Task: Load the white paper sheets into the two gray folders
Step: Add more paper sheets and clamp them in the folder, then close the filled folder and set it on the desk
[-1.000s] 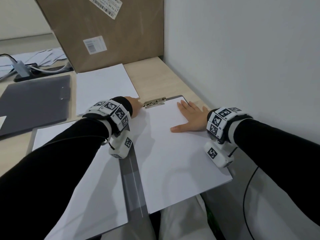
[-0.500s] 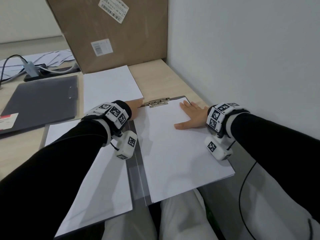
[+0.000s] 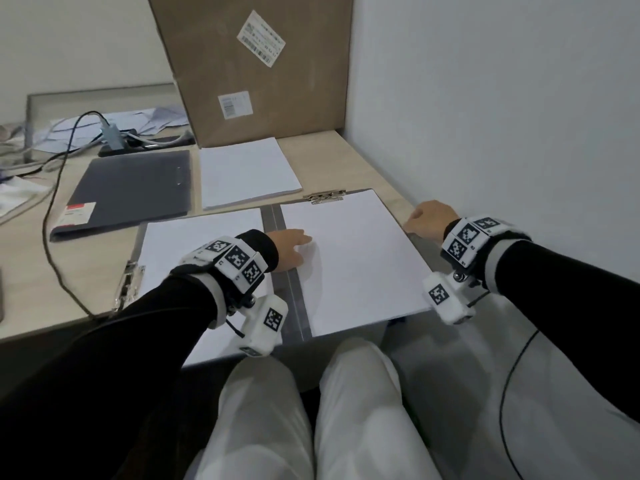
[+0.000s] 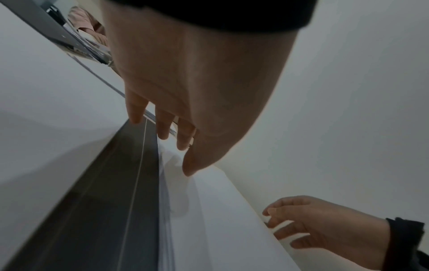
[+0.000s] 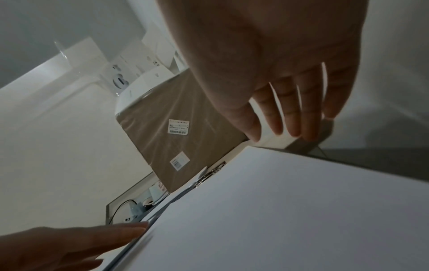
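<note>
An open gray folder lies at the table's near edge with white sheets on both halves. The right sheet sits under a metal clip; the left sheet has a clip at its left side. My left hand rests with straight fingers on the right sheet's left edge beside the spine. My right hand is at the folder's right edge, its straight fingers touching the cover's rim. A second gray folder lies closed at the back left, next to a stack of white paper.
A tall cardboard box stands behind the paper stack. The white wall runs close along the right of the folder. A black cable and an adapter lie at the left with scattered papers. My knees are below the table's edge.
My right hand slid off the right sheet to the folder's right edge. My left hand left the clip and moved nearer along the sheet's left edge. The head view rose.
</note>
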A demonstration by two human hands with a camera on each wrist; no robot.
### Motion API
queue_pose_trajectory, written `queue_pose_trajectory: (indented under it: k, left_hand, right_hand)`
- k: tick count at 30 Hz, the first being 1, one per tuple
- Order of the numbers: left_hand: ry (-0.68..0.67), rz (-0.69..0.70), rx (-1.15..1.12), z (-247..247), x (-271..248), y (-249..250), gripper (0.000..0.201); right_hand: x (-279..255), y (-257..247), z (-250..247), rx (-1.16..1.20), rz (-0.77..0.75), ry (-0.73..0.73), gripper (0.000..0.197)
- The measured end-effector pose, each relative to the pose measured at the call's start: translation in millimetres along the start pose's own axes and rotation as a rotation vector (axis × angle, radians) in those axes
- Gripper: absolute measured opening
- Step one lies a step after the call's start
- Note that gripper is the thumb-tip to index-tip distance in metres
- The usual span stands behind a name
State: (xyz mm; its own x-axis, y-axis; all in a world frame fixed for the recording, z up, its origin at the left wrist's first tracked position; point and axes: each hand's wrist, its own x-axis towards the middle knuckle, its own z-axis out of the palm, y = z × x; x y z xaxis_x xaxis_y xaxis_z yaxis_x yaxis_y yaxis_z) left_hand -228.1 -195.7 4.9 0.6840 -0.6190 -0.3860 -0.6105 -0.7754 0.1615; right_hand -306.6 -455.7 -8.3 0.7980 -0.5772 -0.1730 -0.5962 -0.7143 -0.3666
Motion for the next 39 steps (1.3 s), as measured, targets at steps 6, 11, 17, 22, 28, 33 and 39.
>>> queue_pose_trajectory:
  k: [6, 11, 17, 22, 28, 33, 39]
  left_hand:
    - [-0.054, 0.029, 0.051, 20.9, -24.6, 15.1, 0.058]
    - [-0.045, 0.045, 0.048, 26.2, -28.4, 12.6, 0.059]
    - [0.025, 0.077, -0.121, 31.5, -25.7, 3.4, 0.07]
    - [0.246, 0.148, -0.298, 26.8, -27.8, -10.3, 0.065]
    - [0.397, -0.068, -0.371, 14.7, -17.5, -44.5, 0.06]
    - [0.465, -0.39, -0.395, 13.7, -13.0, -78.5, 0.055]
    - [0.433, -0.683, -0.445, 21.1, -17.0, -106.8, 0.053]
  right_hand:
    - [-17.0, 33.8, 26.4, 0.293, 0.109, -0.283, 0.054]
    - [-48.5, 27.6, 12.7, 0.709, 0.051, -0.393, 0.031]
    - [-63.5, 26.3, 11.3, 0.887, -0.063, -0.13, 0.037]
    - [-55.9, 38.1, -5.6, 0.975, -0.046, 0.012, 0.047]
    - [-29.1, 48.7, -30.6, 0.844, -0.024, 0.115, 0.046]
    - [-13.0, 41.8, -27.6, 0.61, -0.001, 0.169, 0.048]
    - [-7.7, 35.0, -26.2, 0.578, 0.027, 0.194, 0.05]
